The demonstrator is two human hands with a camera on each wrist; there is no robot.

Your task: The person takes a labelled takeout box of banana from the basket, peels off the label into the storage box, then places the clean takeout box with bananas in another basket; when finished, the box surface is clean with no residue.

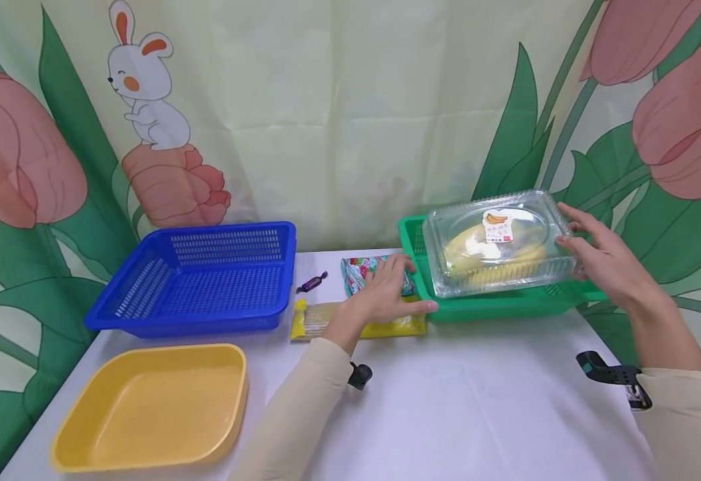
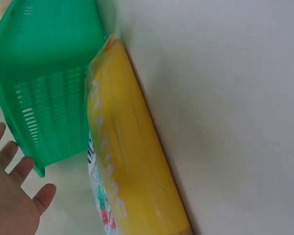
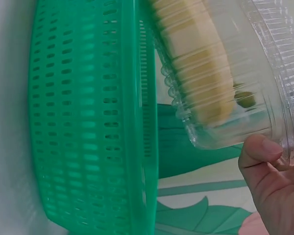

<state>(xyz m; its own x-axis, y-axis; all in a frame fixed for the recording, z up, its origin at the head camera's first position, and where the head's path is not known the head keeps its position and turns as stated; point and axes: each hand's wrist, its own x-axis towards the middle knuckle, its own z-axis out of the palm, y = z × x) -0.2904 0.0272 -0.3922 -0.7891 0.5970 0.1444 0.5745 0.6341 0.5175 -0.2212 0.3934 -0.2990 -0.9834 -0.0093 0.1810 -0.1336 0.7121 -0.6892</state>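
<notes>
over the green basket (image 1: 495,307) the right hand (image 1: 603,260) grips a clear banana box (image 1: 501,244); the left hand (image 1: 383,297) lies flat, fingers straight, on a yellow packet (image 1: 398,326).

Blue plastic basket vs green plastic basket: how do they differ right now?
The blue plastic basket sits at the left of the white table and holds nothing visible; the green plastic basket sits at the right under a clear plastic clamshell box of bananas. No hand touches the blue one; the right hand grips the box over the green one. Both are slotted, rectangular baskets.

Head overview; wrist close-ups, green basket (image 1: 495,304) shared
</notes>
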